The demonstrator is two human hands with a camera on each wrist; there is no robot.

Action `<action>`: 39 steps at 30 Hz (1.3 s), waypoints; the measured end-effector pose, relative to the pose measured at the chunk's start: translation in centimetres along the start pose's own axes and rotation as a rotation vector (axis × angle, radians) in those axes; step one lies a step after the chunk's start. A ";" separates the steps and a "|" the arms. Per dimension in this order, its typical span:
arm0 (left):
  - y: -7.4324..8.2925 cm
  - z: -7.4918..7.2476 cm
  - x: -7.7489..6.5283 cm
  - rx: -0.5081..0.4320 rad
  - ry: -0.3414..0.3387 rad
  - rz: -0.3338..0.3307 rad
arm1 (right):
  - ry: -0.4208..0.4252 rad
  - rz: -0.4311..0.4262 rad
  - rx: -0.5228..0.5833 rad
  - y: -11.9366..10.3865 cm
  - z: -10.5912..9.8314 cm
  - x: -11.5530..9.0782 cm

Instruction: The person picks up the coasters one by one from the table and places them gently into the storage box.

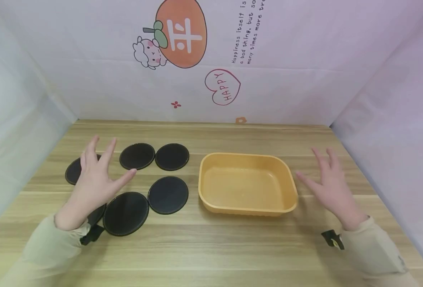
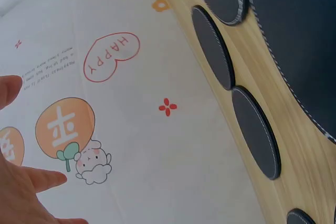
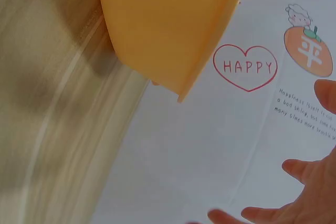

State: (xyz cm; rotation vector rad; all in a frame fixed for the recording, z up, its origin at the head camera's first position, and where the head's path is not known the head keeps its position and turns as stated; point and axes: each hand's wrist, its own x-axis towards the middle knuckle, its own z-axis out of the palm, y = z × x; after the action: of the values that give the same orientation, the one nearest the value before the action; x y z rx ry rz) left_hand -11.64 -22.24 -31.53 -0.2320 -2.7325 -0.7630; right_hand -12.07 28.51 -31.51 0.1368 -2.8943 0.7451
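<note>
In the head view my left hand hovers over the left side of the table, fingers spread and holding nothing. Several round black coasters with stitched edges lie flat around and under it, among them a front coaster, a back coaster and one nearest the tray. Two at the far left are partly hidden by the hand and wrist. A yellow rectangular tray sits right of the coasters, its inside bare. Just right of the tray, my right hand is raised with fingers apart, touching nothing.
The wood-grain table runs up to a white printed cloth at the back. More pale cloth hangs along the left and right sides. A dark strap shows at the right wrist.
</note>
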 end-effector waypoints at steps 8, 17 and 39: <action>-0.2 -0.9 1.0 -0.230 -0.172 -0.117 | -0.269 0.115 0.400 1.7 -0.4 0.7; -0.9 0.0 1.9 -0.441 -0.417 -0.233 | -0.473 0.127 0.758 4.3 0.7 1.3; -1.3 5.9 3.7 -0.574 -0.591 -0.279 | -0.570 0.073 0.873 5.1 2.7 1.4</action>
State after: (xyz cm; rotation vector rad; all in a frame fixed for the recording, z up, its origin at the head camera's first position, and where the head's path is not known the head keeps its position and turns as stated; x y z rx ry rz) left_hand -16.80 -19.94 -35.80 -0.2229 -3.0317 -1.8090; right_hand -14.39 31.57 -36.04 0.3855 -2.7848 2.2423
